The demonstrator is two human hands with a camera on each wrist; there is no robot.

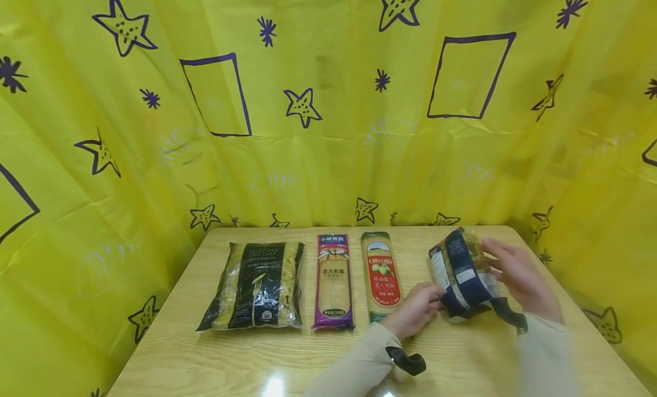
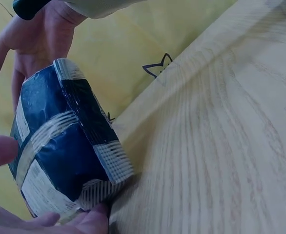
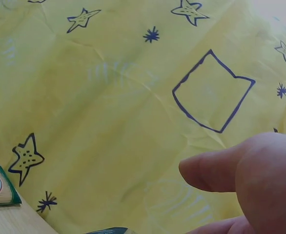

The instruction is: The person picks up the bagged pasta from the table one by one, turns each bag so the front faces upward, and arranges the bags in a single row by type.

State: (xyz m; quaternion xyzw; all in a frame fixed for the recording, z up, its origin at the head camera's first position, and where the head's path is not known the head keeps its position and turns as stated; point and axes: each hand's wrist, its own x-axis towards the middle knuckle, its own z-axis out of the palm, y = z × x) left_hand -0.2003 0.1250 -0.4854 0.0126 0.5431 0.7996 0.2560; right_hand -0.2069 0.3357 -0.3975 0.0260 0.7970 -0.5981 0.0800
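Observation:
A navy-blue pasta bag with a pale stripe and white label stands tilted on the right of the table, its lower end shown close up in the left wrist view. My left hand holds the bag's lower left corner, with fingers beneath it and the thumb at its side. Against the bag's right side lies my right hand, slightly blurred, its fingers spread and partly hidden behind the bag. In the right wrist view the thumb stands apart from the fingers, and only a sliver of the bag shows.
Left of the hands, a red-and-green spaghetti packet, a purple spaghetti packet and a large black penne bag lie in a row on the wooden table. A yellow patterned curtain surrounds the table's back and sides.

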